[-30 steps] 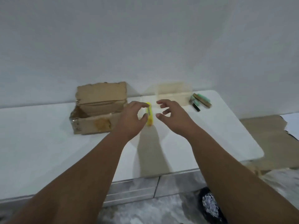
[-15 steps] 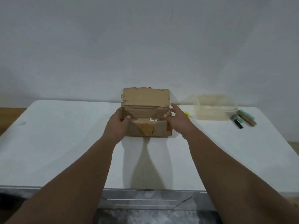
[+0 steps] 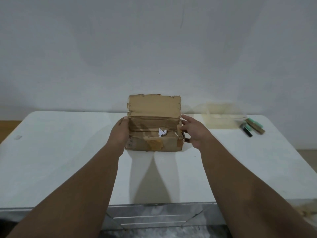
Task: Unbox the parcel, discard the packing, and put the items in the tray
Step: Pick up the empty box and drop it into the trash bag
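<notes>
A brown cardboard parcel point(image 3: 154, 143) stands on the white table point(image 3: 68, 160) with its lid flap raised at the back. A scrap of white crumpled paper point(image 3: 161, 132) shows inside the open top. My left hand point(image 3: 120, 133) presses flat against the box's left side. My right hand point(image 3: 193, 133) is at the right end, thumb on the upper edge and fingers spread around the corner. A clear plastic tray point(image 3: 219, 120) sits to the right near the wall. The yellow item from before is hidden behind my right hand.
Right of the tray lie a mint-green and brown item point(image 3: 254, 126) and a small black one point(image 3: 247, 132). The wall is close behind the box. A metal frame and a stone-patterned floor show below the table's front edge.
My hands left the yellow item and moved to the parcel's two ends. The view swung left, so the box is now centred, and the box has come slightly nearer.
</notes>
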